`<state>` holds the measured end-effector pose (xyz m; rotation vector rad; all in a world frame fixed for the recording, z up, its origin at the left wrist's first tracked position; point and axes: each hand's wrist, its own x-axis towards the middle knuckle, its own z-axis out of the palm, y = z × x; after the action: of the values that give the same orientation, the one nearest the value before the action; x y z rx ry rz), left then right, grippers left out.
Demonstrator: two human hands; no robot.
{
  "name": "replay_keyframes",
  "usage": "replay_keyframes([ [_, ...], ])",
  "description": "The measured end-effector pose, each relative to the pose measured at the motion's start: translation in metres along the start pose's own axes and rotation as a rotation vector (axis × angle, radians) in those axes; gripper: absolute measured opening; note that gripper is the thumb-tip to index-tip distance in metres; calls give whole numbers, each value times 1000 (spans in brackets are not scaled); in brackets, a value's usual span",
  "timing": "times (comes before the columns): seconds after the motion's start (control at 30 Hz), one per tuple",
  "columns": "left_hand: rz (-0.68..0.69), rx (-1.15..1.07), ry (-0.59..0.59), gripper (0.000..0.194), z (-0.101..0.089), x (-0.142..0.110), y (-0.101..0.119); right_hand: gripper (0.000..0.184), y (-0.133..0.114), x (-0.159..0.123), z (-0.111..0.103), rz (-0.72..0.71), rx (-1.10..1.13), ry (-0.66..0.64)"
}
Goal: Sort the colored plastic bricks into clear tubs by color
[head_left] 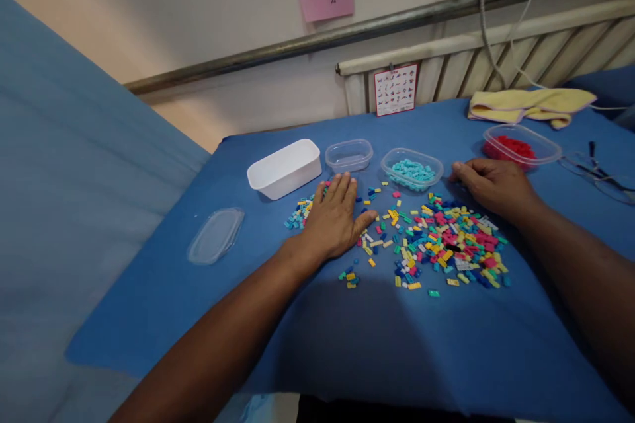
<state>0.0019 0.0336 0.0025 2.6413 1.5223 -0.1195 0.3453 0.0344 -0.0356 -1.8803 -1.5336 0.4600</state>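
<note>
My left hand (333,219) lies flat with fingers spread, palm down over small building bricks on the blue-covered table. Part of a smaller heap of bricks (297,215) shows beside its fingers. Right of it spreads a larger mixed pile of building bricks (446,241) in yellow, pink, green, blue and white. My right hand (493,186) rests behind that pile, fingers curled and thumb against the forefinger; whatever they may pinch is hidden. Close to its fingertips stands a clear tub of light-blue bricks (413,170). Behind the hand is a clear tub of red bricks (516,147).
A white box (285,170) and a clear tub (348,157) stand beyond my left hand. Clear lids (216,236) lie at the left. A yellow cloth (530,104) and eyeglasses (602,175) are at the right. A picture card (395,90) leans against the radiator (476,56).
</note>
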Motion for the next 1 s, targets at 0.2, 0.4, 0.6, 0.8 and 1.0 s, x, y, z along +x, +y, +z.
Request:
replay_keyframes([
  [0.2, 193, -83, -101, 95, 3, 9, 23, 60, 1, -1, -1, 2, -9, -12],
  [0.4, 272, -181, -121, 104, 6, -13, 50, 61, 6, -1, 1, 0, -17, -9],
  [0.6, 327, -223, -112, 105, 12, -25, 85, 60, 9, 0, 2, -19, -3, -3],
  [0.8, 363, -294, -51, 111, 22, -29, 120, 53, 13, 1, 3, -38, 4, -5],
  [1.0, 478, -275, 112, 68, -10, -27, 85, 52, 15, 2, 3, -19, 8, -6],
])
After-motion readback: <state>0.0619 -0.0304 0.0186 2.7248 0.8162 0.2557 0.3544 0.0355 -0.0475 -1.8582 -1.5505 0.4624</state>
